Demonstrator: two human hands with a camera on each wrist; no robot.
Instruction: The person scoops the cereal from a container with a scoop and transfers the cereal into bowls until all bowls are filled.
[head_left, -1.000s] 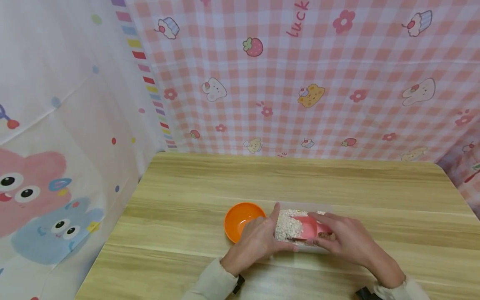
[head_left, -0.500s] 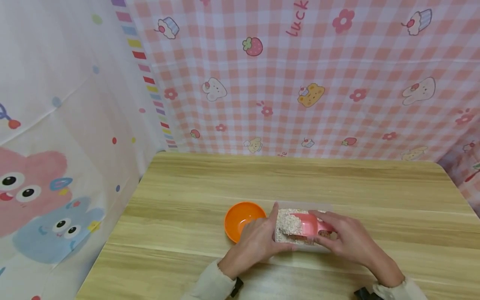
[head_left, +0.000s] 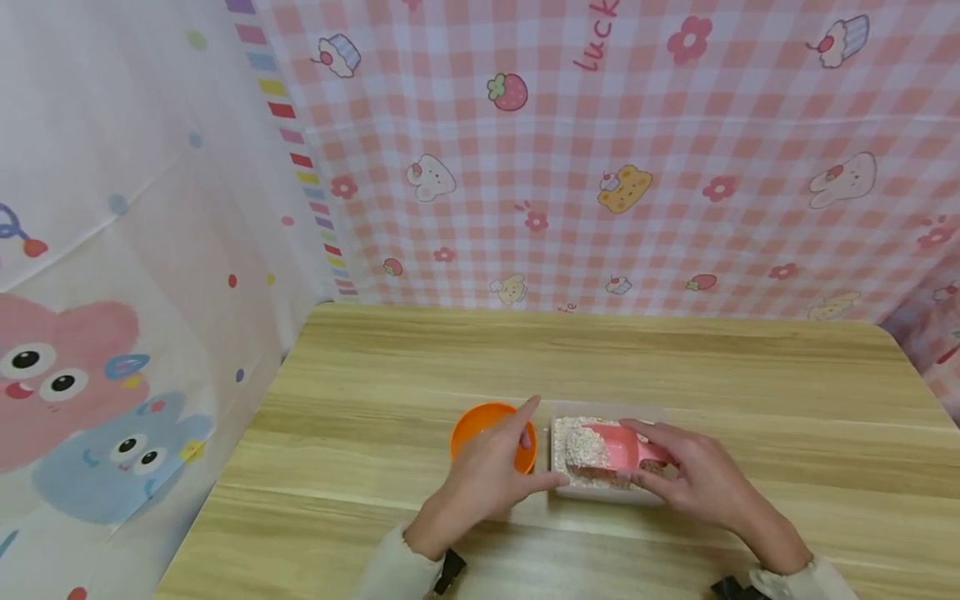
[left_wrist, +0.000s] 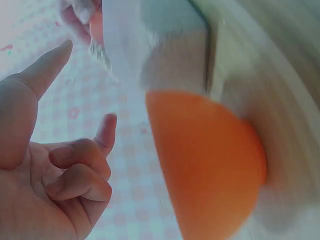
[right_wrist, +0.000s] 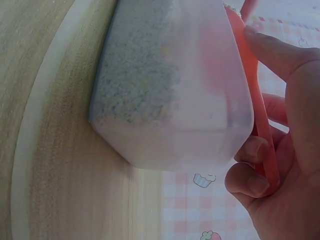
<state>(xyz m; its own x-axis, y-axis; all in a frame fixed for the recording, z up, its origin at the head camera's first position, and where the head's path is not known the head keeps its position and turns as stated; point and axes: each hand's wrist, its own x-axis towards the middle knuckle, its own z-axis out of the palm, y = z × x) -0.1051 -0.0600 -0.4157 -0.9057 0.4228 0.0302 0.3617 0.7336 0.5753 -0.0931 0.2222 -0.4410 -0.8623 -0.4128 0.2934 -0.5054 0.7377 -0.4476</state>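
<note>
A pink scoop (head_left: 621,447) is gripped by its handle in my right hand (head_left: 701,473). Pale flakes like oats (head_left: 587,448) are heaped at the scoop's front. The scoop lies over a translucent rectangular container (head_left: 609,411) that holds more of the same flakes. Through the container wall (right_wrist: 200,147) in the right wrist view, the flakes show as a thick layer. My left hand (head_left: 483,473) hovers over an orange bowl (head_left: 471,422), holding nothing, thumb and index finger spread and the other fingers loosely bent. It hides part of the bowl.
Bowl and container stand side by side on a wooden table (head_left: 390,358), the bowl on the left. A pink checked cloth (head_left: 570,142) hangs behind the table, and a white printed cloth (head_left: 202,167) along the left side.
My left hand has let go of the container's left end and moved left over the bowl. The scoop has risen slightly in my right hand, with the flakes on it.
</note>
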